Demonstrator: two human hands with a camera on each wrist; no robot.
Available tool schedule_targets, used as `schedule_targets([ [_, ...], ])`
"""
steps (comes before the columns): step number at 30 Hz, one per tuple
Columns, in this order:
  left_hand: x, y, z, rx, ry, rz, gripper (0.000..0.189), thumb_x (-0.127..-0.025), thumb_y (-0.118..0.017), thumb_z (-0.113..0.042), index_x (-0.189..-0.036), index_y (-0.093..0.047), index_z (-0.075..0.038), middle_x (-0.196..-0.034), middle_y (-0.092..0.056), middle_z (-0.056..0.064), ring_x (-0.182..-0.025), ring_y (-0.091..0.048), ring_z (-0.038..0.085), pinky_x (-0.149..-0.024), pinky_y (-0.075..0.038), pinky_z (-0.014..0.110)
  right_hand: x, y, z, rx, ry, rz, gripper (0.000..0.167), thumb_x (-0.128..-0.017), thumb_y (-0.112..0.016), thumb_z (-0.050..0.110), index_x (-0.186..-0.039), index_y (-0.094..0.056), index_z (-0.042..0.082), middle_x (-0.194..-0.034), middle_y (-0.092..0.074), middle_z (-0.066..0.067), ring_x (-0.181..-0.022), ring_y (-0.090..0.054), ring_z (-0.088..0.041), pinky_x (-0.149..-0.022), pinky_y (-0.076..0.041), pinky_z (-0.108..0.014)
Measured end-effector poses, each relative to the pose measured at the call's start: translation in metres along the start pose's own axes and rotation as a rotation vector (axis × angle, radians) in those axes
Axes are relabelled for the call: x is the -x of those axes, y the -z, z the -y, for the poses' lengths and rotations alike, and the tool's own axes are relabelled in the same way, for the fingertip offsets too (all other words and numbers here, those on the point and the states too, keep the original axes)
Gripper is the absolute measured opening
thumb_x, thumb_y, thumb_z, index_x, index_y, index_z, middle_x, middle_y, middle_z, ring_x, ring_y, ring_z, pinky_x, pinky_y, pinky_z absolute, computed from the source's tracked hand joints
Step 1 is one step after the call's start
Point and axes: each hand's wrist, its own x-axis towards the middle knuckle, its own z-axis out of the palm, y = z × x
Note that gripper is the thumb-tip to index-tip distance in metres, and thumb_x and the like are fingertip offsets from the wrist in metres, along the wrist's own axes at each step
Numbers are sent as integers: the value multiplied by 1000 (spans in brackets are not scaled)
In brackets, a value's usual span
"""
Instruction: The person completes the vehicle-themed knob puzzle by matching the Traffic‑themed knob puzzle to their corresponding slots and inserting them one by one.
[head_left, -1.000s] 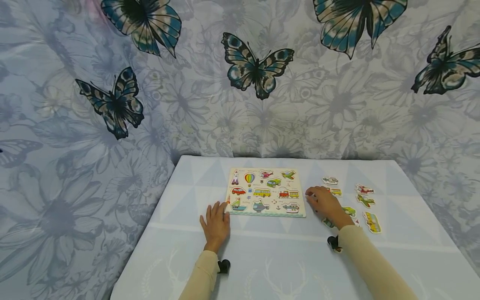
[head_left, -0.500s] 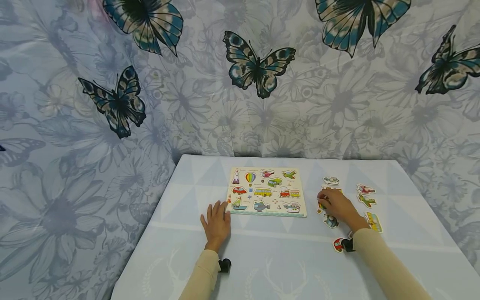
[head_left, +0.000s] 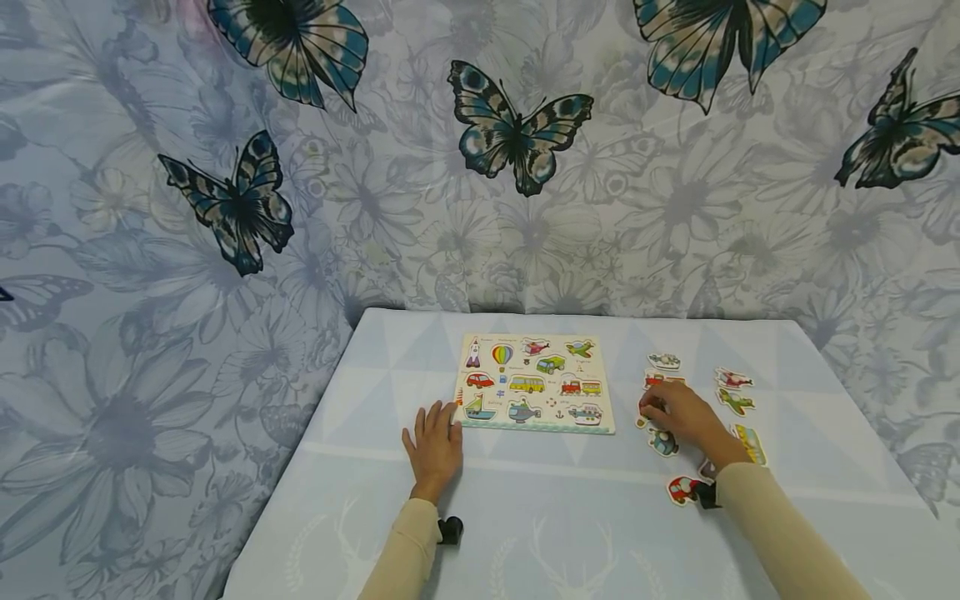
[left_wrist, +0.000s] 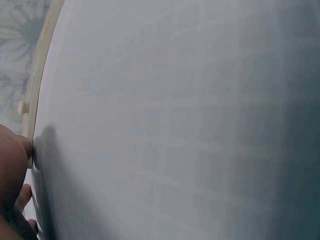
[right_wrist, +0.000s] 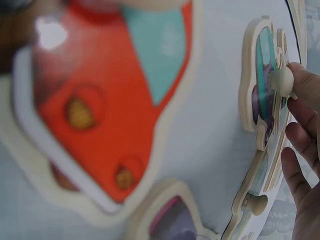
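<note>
My left hand (head_left: 435,450) lies flat on the table with its fingers spread, fingertips at the left edge of a wooden puzzle board (head_left: 603,423) printed with vehicles. In the left wrist view, fingers (left_wrist: 12,170) appear beside the board's edge. Over the loose pieces, my right hand (head_left: 686,417) pinches with thumb and index finger at a balloon puzzle piece (head_left: 641,422), mostly hidden under the hand. Just in front of it lies a helicopter piece (head_left: 663,442). In the right wrist view its wooden knob (right_wrist: 281,81) shows against the thumb and fingertips.
Right of the board lie more knobbed pieces: a ship (head_left: 664,362), a partly covered train (head_left: 651,378), a red helicopter (head_left: 733,379), a green plane (head_left: 735,403) and a yellow bus (head_left: 750,444). A red car (head_left: 682,490) sits below the right wrist camera. Behind the table hangs a butterfly-patterned cloth (head_left: 405,250).
My right hand has drawn back from near the board's right edge, moving right onto the loose pieces, and has hardly shifted in the last half second. The left hand has stayed put.
</note>
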Motion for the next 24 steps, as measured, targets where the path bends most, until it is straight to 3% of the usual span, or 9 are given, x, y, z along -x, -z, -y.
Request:
schedule_targets([
  [10,3,3,-2,-2,-13,-26,36,-101,-55,-23,-137,-56,-18,-154,-45,12,-148,-26,41,-116,-8,72,-2,-1,-3,9,-18,22,5,-94,-69,21,-98,-70,18,-91,-67,5,-88,-60,-18,-77,-51,-45],
  [17,3,4,-4,4,-16,-22,35,-101,-56,-23,-137,-57,-18,-154,-45,12,-149,-26,41,-116,-8,72,-15,2,9,4,-52,6,10,-94,-69,21,-102,-71,16,-96,-68,1,-94,-61,-25,-84,-51,-53],
  [24,4,4,-4,-3,-9,-18,36,-102,-56,-23,-137,-56,-18,-154,-45,11,-149,-26,40,-116,-8,72,-35,0,30,15,11,-31,12,-93,-71,22,-103,-73,15,-93,-67,3,-89,-58,-19,-79,-50,-44],
])
